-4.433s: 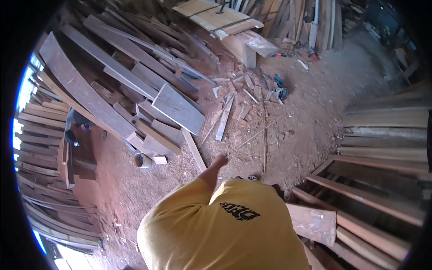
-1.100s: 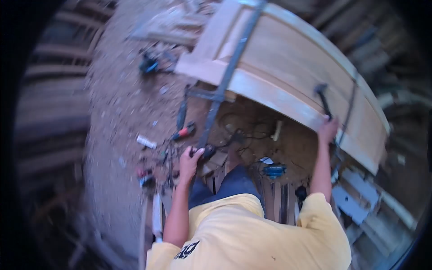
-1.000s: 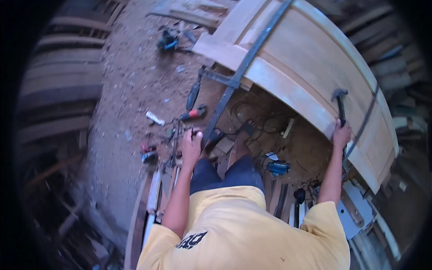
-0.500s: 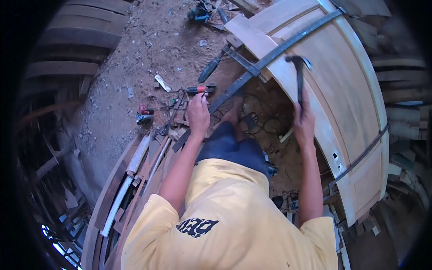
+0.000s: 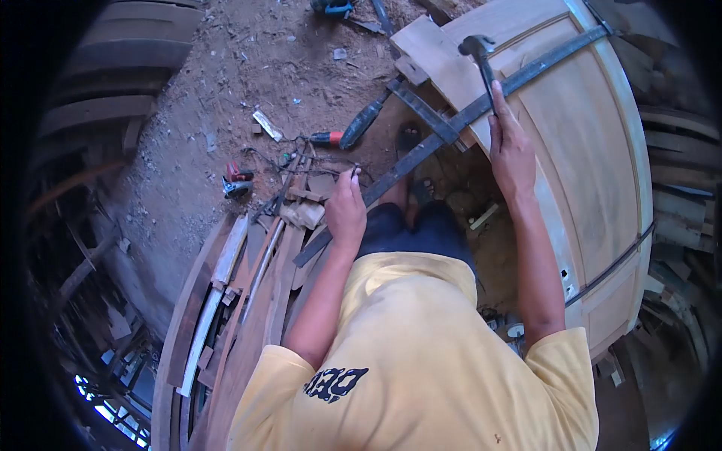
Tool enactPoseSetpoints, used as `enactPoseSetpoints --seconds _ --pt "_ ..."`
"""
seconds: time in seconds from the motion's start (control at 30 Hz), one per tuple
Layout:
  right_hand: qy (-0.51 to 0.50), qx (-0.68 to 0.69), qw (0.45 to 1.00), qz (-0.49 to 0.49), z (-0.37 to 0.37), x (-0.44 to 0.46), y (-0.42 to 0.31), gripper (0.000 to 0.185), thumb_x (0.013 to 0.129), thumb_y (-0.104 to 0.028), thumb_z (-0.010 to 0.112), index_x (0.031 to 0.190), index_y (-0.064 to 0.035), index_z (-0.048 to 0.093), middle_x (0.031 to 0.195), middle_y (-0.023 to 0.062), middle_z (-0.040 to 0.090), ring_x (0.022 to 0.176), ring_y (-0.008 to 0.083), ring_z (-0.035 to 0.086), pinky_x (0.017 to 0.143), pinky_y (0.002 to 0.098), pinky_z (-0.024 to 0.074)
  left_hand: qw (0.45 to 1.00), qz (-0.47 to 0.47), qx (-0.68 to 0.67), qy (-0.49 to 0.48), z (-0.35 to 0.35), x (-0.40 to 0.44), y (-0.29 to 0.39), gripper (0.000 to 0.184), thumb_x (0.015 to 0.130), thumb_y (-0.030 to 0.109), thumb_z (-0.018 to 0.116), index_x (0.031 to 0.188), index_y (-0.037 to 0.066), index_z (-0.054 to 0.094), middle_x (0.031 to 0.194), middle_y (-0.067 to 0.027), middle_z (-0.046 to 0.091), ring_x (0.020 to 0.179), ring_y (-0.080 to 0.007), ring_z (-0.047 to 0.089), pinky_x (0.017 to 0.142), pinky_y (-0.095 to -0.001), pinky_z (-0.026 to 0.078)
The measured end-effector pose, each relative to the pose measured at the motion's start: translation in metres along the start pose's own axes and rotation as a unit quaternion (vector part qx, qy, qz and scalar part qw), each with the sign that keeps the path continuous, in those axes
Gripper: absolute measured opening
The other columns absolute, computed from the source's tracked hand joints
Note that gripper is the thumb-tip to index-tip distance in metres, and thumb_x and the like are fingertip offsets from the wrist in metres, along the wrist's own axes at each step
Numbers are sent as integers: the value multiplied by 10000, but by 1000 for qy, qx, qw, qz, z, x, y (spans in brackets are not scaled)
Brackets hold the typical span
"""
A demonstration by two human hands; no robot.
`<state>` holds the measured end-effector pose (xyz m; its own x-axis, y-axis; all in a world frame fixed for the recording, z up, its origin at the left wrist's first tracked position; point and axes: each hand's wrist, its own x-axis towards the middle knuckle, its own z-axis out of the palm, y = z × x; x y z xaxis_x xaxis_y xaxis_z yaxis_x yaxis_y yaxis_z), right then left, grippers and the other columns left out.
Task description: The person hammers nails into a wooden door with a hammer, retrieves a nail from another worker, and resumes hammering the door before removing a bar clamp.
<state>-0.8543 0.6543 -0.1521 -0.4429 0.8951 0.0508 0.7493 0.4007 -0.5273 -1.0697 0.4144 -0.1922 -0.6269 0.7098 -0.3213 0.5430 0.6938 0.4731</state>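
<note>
My right hand (image 5: pixel 514 154) is wrapped round the handle of a claw hammer (image 5: pixel 477 49), whose head is raised over the far end of a panelled wooden door (image 5: pixel 579 143). A long metal bar clamp (image 5: pixel 481 110) crosses the door, its bar running down to the left past my legs. My left hand (image 5: pixel 347 213) is closed beside the lower end of that bar, fingertips pinched together. A small dark bit shows at the fingertips, too small to name. The clamp's dark handle (image 5: pixel 362 122) points out to the left.
Wooden boards (image 5: pixel 259 301) lie stacked at my left. On the dirt floor are a red-and-black power tool (image 5: pixel 326 138), another red tool (image 5: pixel 238 180) and a blue tool (image 5: pixel 335 7). A second clamp bar (image 5: pixel 613 264) crosses the door's near end. My feet stand between boards and door.
My right hand has moved the hammer away from me, toward the door's far end and the clamp bar. My left hand has shifted right and nearer my body. The view has shifted slightly.
</note>
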Motion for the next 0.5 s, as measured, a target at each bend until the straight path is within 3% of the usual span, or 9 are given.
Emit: enactPoseSetpoints --seconds 0.17,0.2,0.27,0.33,0.37,0.43,0.5 --pt "89 48 994 -51 0 20 -17 644 1050 -166 584 1619 -361 355 871 175 669 755 384 650 678 507 516 999 -12 -34 -4 0 6 2 272 1083 224 486 1250 71 636 1058 -209 726 942 -433 691 785 -528 522" --pt "72 44 995 -46 6 21 -15 618 1059 -157 571 1616 -334 372 1098 193 665 889 404 673 765 479 533 999 -14 -33 -6 -1 7 3 272 1083 224 486 1250 71 636 1058 -209 726 942 -433 691 785 -528 522" --pt "53 40 997 -40 9 30 -18 592 1069 -149 558 1614 -307 388 1324 212 660 1024 424 696 852 451 550 999 -9 -49 3 -5 7 6 285 1075 195 477 1266 44 627 1140 -228 699 1009 -428 674 831 -509 516" --pt "-133 -63 982 114 11 43 -25 597 1060 -128 571 1611 -280 398 1269 222 682 963 418 704 833 452 557 998 23 -47 31 -3 6 -2 309 1069 172 474 1304 31 618 1129 -224 676 1016 -409 662 848 -489 509" --pt "-133 -61 983 111 13 47 -22 597 1060 -128 571 1611 -280 398 1269 222 682 963 418 704 833 452 557 995 55 -47 64 -8 12 3 337 1063 148 472 1342 19 610 1118 -220 653 1022 -389 650 865 -469 503" --pt "-15 -5 1000 15 18 40 -12 689 1034 -156 604 1622 -397 336 774 162 635 681 337 633 660 480 518 996 52 -55 52 -19 14 8 365 1055 119 474 1384 21 595 1074 -203 619 1007 -361 634 868 -454 495" --pt "34 30 999 -17 18 39 -10 676 1037 -173 600 1618 -403 341 781 170 640 689 342 638 666 483 518 996 49 -65 42 -33 30 25 400 1047 89 476 1427 22 581 1030 -185 586 993 -333 617 870 -440 487"
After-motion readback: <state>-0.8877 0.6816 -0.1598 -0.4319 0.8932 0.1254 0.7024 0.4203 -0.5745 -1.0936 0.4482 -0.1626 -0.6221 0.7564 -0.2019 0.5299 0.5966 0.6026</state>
